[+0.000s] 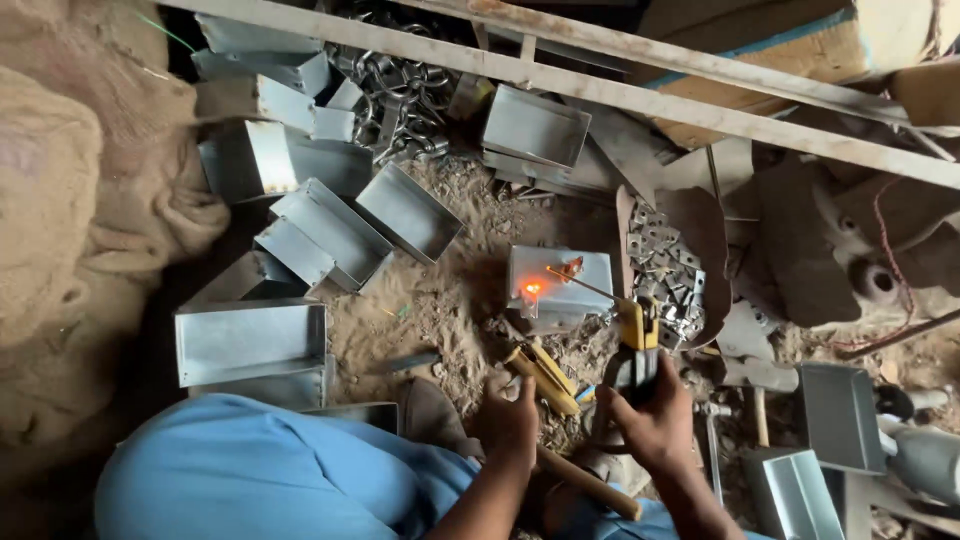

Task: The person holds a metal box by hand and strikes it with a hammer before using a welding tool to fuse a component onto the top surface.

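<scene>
Right hand (655, 415): closed around the yellow electrode holder (637, 345), gripping it from below; the holder points up and away from the person.
Welding rod (585, 284): thin, clamped in the holder, slanting up-left to the grey metal box (558, 288).
Glow (532, 289): orange-red spot on the box's left part, beside the rod's far end.
Grey metal box: sits on the sandy floor (440, 310), directly ahead of both hands, near the middle of the view.
Left hand (508, 415): fingers curled into a loose fist, resting on the floor next to a yellow-handled tool (545, 375); whether it actually grips anything cannot be told.
Wooden handle (585, 482): lies between the two forearms, running down-right.
Small metal brackets (662, 265): heap just right of the box.
Open metal trays (330, 235): many, grey, scattered left and behind the box; more at lower right (835, 415).
Chain links (400, 95): pile at the top, behind the trays.
Burlap sacks (70, 230): along the left edge.
Wooden beams (600, 85): two, crossing the top diagonally.
Blue clothing (270, 470): the person's knee, lower left.
</scene>
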